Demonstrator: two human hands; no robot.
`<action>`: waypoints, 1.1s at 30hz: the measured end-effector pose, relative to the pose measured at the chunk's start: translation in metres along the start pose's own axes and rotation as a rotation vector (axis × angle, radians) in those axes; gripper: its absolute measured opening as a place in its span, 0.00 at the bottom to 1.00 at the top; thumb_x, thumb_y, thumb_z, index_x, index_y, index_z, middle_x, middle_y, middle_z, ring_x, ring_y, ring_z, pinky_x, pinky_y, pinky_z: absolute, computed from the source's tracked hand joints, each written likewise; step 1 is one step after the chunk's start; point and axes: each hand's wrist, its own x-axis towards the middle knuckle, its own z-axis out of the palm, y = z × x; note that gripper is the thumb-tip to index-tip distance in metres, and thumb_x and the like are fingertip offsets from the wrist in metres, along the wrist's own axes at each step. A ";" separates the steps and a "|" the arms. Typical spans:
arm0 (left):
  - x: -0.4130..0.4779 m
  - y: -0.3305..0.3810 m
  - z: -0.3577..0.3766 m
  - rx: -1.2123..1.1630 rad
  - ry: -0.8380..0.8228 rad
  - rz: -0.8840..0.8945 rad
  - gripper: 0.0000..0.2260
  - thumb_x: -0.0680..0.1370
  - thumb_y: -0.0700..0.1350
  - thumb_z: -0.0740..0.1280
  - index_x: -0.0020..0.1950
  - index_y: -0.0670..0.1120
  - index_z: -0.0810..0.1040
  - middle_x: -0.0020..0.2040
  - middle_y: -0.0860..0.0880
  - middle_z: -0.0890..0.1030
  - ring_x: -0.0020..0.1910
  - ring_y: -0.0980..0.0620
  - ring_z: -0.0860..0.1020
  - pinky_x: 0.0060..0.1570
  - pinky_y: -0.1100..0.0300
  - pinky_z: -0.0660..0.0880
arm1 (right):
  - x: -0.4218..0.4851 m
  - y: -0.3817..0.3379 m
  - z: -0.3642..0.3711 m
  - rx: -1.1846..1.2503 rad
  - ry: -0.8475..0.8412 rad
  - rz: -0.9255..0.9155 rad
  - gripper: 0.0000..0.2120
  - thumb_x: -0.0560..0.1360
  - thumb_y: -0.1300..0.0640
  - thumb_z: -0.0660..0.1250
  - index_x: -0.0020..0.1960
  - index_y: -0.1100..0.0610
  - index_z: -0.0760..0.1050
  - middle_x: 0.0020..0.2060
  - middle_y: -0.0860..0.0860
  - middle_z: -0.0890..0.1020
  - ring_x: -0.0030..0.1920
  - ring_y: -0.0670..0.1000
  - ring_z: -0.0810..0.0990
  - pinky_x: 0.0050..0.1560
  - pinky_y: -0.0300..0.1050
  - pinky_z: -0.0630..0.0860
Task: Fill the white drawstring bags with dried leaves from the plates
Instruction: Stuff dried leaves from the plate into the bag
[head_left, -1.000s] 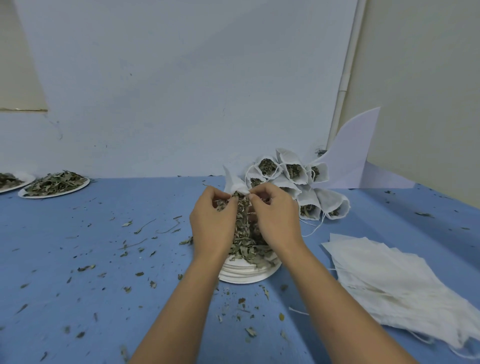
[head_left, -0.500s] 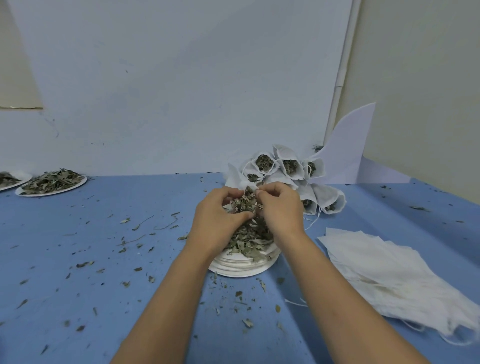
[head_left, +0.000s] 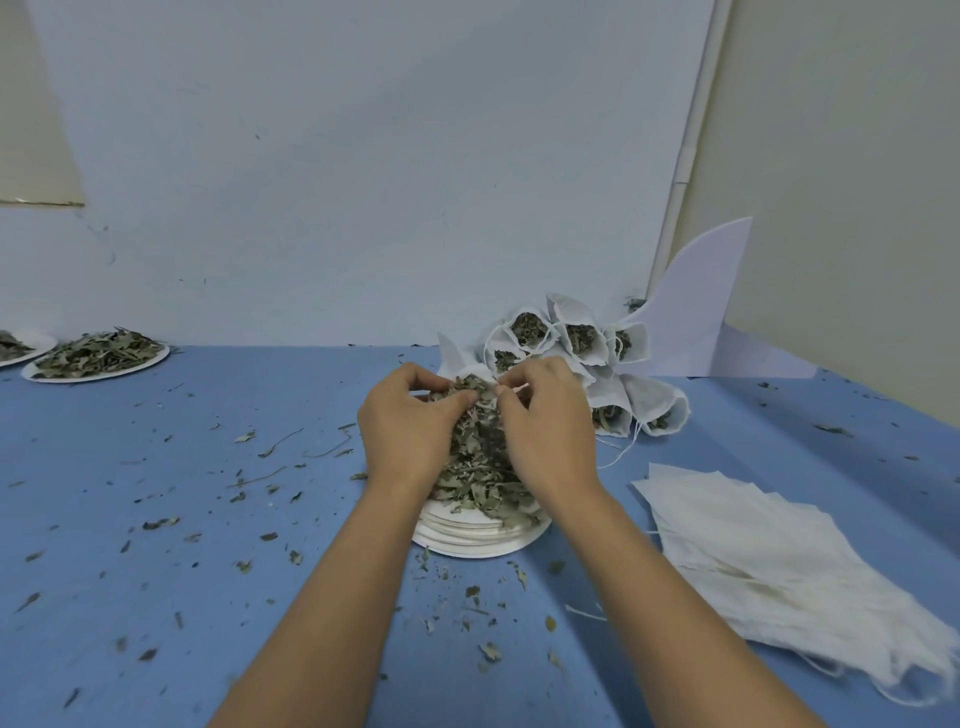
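since a moment ago both hands have dropped onto the heap of dried grey-green leaves (head_left: 480, 467) on the stacked white paper plates (head_left: 480, 543): the left hand (head_left: 410, 431) pinches a clump, the right hand (head_left: 545, 426) pinches the rim of the small white drawstring bag (head_left: 451, 356), so stuffing seems under way.

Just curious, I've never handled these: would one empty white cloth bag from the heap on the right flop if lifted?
Probably floppy: the heap of empty white cloth bags lies rumpled and wrinkled. Likely very light, since the fabric looks thin. Loose drawstrings might snag neighbouring bags.
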 end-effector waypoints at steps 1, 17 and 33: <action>0.001 0.000 0.001 0.001 0.026 -0.008 0.09 0.68 0.45 0.77 0.35 0.49 0.76 0.37 0.55 0.80 0.37 0.56 0.77 0.31 0.70 0.68 | -0.001 0.000 0.002 -0.065 -0.003 -0.061 0.04 0.78 0.55 0.63 0.48 0.53 0.76 0.47 0.43 0.70 0.50 0.44 0.67 0.44 0.40 0.62; 0.014 0.002 0.020 0.112 0.152 -0.161 0.05 0.71 0.35 0.68 0.39 0.45 0.76 0.39 0.51 0.77 0.38 0.54 0.72 0.32 0.66 0.64 | -0.005 -0.003 0.012 0.267 -0.153 0.070 0.07 0.75 0.62 0.66 0.40 0.54 0.74 0.41 0.44 0.75 0.45 0.45 0.73 0.43 0.26 0.65; 0.000 0.006 -0.014 -0.075 -0.267 -0.080 0.09 0.70 0.38 0.75 0.44 0.49 0.79 0.44 0.48 0.82 0.40 0.50 0.83 0.42 0.60 0.80 | 0.008 -0.002 -0.002 0.906 -0.144 0.516 0.03 0.76 0.65 0.66 0.44 0.63 0.77 0.44 0.56 0.78 0.40 0.47 0.81 0.38 0.35 0.79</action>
